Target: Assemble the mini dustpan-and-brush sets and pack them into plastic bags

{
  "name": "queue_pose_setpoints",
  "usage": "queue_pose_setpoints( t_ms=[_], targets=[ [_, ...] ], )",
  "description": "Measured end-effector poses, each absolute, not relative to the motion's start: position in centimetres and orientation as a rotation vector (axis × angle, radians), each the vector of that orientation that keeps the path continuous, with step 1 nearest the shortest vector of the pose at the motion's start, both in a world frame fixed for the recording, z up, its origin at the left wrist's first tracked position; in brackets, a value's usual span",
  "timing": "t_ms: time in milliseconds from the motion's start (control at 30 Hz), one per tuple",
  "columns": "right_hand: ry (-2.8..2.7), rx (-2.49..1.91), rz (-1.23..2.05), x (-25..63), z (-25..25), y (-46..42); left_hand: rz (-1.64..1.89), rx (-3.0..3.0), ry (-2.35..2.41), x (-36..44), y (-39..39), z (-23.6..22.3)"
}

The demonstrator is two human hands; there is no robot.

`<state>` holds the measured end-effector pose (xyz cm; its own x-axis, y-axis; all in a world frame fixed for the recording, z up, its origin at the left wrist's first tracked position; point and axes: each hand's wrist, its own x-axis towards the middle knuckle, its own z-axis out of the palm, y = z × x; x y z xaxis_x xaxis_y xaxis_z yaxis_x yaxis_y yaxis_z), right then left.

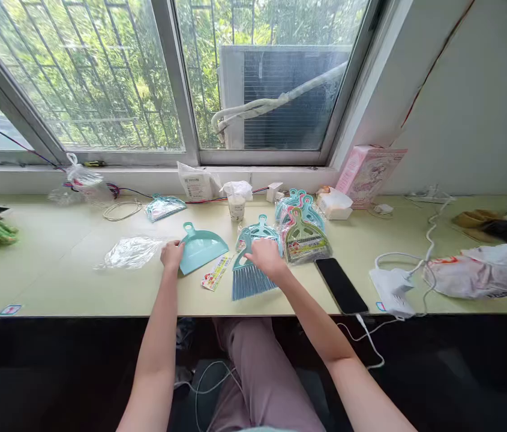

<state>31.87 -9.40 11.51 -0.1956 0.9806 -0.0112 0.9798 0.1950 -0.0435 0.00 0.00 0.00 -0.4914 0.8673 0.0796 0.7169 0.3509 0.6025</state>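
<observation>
Looks like room in private home, not shop or lab. Long pale-green desk runs under aluminium window. Outside glass: metal security bars, outdoor air-conditioner unit, green trees. On desk lie everyday things: smartphone, white power adapter, pink box, plastic bags. Also small household dustpans, some still in printed packaging. I sit here in casual pink trousers, so feels like home work corner, not office.
</observation>
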Motion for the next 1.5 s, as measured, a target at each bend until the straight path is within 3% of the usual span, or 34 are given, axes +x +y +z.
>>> queue_pose_setpoints(
  t_ms=[233, 400, 633, 733, 900, 1000, 1133, 1267, 1500],
  targets=[
    [-2.455, -2.057, 0.226, 31.4, 8.3, -8.3, 1.045, 1.445, 2.312, 0.1, -0.1, 0.0],
    [-2.393, -2.040, 0.137, 33.4, 7.7, -8.2, 1.174, 1.411, 2.292, 0.6, -0.5, 0.5],
    [-2.399, -2.042, 0.175, 35.7, 6.4, -8.3, 0.997, 1.669, 2.352, 0.9, -1.0, 0.0],
    [-2.289, -1.917, 0.202, 36.1, 6.0, -8.5, 1.144, 1.561, 2.144, 0.5, -0.6, -0.1],
    [-1.931, -1.213, 1.008, 35.8, 6.9, -7.9, 1.547, 1.228, 1.605, 0.6, -0.4, 0.3],
    [-1.690, -0.854, 1.232, 33.1, 7.6, -6.5, 1.628, 1.107, 1.268, 1.3, -0.8, 0.8],
    [-1.536, -0.832, 1.073, 27.2, 7.8, -4.1, 1.607, 1.074, 1.040, 2.1, -1.6, 1.5],
    [-1.662, -1.126, 0.672, 22.7, 7.5, -2.3, 1.465, 1.165, 1.042, 2.7, -2.4, 1.9],
    [-1.800, -1.426, 0.021, 22.0, 6.9, -2.1, 1.449, 1.196, 1.127, 3.3, -2.6, 2.3]
  ],
)
